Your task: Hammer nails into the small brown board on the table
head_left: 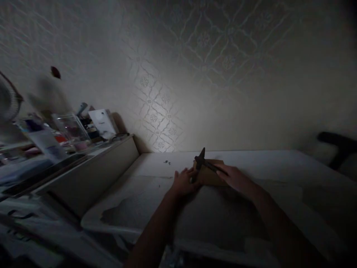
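Observation:
In the dim head view, my right hand [234, 178] is closed around the handle of a dark hammer [200, 159]. The hammer head hangs over the left part of a flat brown board [213, 176], which lies on the white table. My left hand [183, 182] grips the board's left edge, just below the hammer head. Its fingertips are partly in shadow, so I cannot make out whether something small is between them. Several tiny dark pieces [167, 162], too small to name, lie on the table to the left of the board.
A white table [150, 163] stands against a patterned wall. On the left, a higher cabinet [92, 175] carries a white box [102, 121], a clear case [71, 126] and other clutter. A fan [8, 98] is at the far left. A dark armrest-like shape [337, 143] juts in at right.

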`<state>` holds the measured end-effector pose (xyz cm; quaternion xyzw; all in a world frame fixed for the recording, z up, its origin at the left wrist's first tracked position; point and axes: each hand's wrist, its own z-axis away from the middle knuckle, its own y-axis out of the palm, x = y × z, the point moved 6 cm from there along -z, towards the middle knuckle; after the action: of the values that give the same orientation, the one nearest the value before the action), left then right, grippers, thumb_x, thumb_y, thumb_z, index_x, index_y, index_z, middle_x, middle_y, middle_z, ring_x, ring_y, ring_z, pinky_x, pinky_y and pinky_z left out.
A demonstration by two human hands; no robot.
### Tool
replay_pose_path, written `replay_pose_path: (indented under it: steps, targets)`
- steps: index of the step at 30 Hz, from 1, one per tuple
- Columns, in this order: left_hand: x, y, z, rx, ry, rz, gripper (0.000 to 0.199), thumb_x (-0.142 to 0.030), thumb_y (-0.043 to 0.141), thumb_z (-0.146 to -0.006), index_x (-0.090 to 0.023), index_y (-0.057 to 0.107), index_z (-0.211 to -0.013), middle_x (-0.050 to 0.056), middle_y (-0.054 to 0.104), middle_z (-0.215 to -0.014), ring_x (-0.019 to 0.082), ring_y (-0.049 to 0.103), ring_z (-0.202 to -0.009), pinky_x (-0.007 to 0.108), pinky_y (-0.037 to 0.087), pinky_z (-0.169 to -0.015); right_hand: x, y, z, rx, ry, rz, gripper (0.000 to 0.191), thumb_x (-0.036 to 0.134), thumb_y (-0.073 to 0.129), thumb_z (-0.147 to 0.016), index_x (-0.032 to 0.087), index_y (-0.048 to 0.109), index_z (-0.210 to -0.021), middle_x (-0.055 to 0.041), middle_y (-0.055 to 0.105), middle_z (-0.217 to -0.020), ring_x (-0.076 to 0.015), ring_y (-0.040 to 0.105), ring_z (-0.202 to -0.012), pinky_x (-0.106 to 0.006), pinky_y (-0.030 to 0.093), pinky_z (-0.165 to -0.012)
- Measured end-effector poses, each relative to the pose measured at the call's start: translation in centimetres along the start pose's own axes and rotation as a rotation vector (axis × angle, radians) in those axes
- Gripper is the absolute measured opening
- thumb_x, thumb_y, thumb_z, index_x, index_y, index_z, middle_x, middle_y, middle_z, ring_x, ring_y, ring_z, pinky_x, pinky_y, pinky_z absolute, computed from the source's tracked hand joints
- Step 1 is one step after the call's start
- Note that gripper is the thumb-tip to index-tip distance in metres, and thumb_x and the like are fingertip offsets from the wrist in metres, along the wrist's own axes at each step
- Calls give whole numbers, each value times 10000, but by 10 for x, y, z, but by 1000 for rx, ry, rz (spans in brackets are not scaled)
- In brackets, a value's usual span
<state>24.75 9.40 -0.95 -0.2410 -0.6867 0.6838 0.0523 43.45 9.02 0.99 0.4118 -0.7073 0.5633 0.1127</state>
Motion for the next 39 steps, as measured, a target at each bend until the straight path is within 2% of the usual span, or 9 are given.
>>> replay_pose_path:
  steps: [10, 15, 18, 23, 28, 34, 39]
  targets:
    - [1, 1, 0, 12, -28, 35, 600, -642, 419, -800, -331, 417, -1314, 24, 320, -1453, 321, 234, -1342, 642, 122, -1034, -1, 1, 0, 13, 6, -2, 395, 286, 392, -854, 201, 554, -1205, -78, 629, -1124, -224, 586, -1011, -370, 447, -865]
    - [3, 2, -1, -8, -12, 44, 618, -654, 415, -795, -346, 393, -1329, 29, 324, -1450, 319, 246, -1338, 657, 118, -1024, -2, -3, -1, -49, 5, 7, 410, 283, 377, -864, 196, 531, -1233, -84, 614, -1154, -220, 578, -1025, -355, 436, -874]
    - [3, 3, -2, -3, -15, 47, 630, -664, 410, -790, -342, 396, -1331, 30, 314, -1455, 320, 240, -1340, 653, 116, -1028, -12, -7, -1, -99, 80, 60, 412, 277, 399, -845, 208, 534, -1229, -72, 645, -1086, -226, 602, -965, -338, 454, -809]
    - [3, 3, -1, -6, -14, 45, 634, -665, 406, -793, -338, 386, -1336, 29, 320, -1452, 315, 245, -1339, 663, 115, -1022, -36, -10, 1, -135, 225, 115, 369, 299, 381, -856, 202, 570, -1157, -49, 683, -835, -189, 627, -723, -282, 448, -640]
    - [3, 3, -1, -13, -4, 28, 627, -664, 409, -793, -339, 398, -1329, 29, 327, -1450, 319, 264, -1329, 652, 133, -1025, -41, -10, 1, -115, 245, 186, 329, 308, 493, -800, 163, 600, -1075, -92, 674, -953, -198, 632, -818, -252, 439, -641]
    - [2, 2, -1, 1, -5, 8, 633, -669, 386, -801, -334, 382, -1338, 33, 312, -1457, 322, 255, -1331, 665, 127, -1018, -38, -15, 4, -48, 308, 313, 251, 250, 520, -758, 156, 663, -941, -79, 687, -810, -192, 633, -738, -241, 397, -588]
    - [1, 2, 0, 13, -12, 31, 641, -671, 394, -796, -338, 373, -1343, 23, 310, -1458, 318, 246, -1336, 668, 122, -1019, -39, -20, 4, -44, 308, 446, 203, 303, 538, -750, 175, 688, -801, -81, 683, -792, -209, 625, -750, -254, 363, -581]
